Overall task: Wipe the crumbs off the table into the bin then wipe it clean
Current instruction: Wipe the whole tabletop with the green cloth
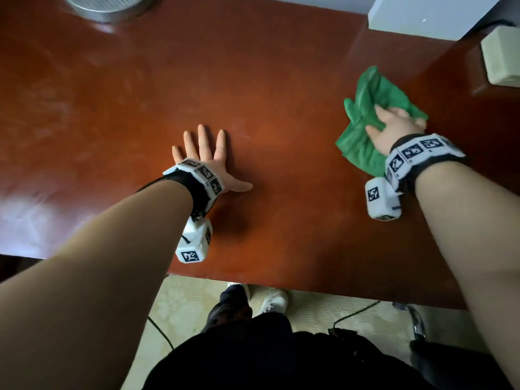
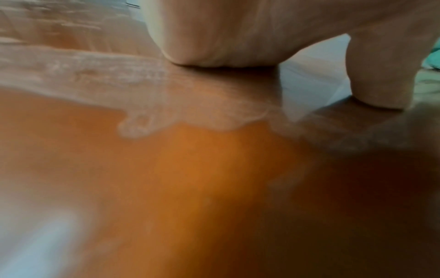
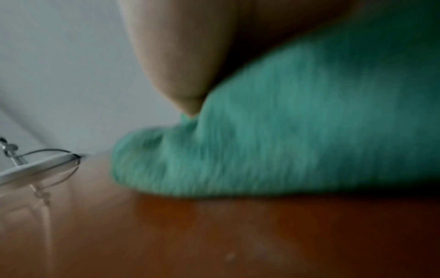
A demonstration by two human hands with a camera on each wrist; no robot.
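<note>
While the right hand (image 1: 395, 128) presses down on a crumpled green cloth (image 1: 368, 119) at the right side of the desk (image 1: 281, 80), its fingers curl over the fabric and bunch it against the wood; the right wrist view shows a finger (image 3: 176, 65) digging into the cloth (image 3: 285, 131), which lies flat on the surface. The left hand (image 1: 205, 156) holds nothing: it lies palm down near the middle of the desk, fingers straight and spread, thumb out to the side, apparently bracing the body. In the left wrist view the palm and thumb (image 2: 381, 75) touch the wood.

No crumbs can be made out anywhere on the reddish-brown top in the head view, so the sweeping step looks finished, though fine specks would be lost in the blur. Pale hazy streaks cover the left half of the desk, and the left wrist view shows a whitish smear (image 2: 133, 79) with a ragged edge just ahead of the palm; whether it is moisture or residue I cannot tell. My judgement is that the final wipe-down is under way, with the streaked left and centre areas left to go over.

A round metal container (image 1: 107, 7) sits at the far left edge; it may be the bin, but I cannot be sure. A white box (image 1: 422, 15) and a pale block (image 1: 501, 57) stand at the far right.
</note>
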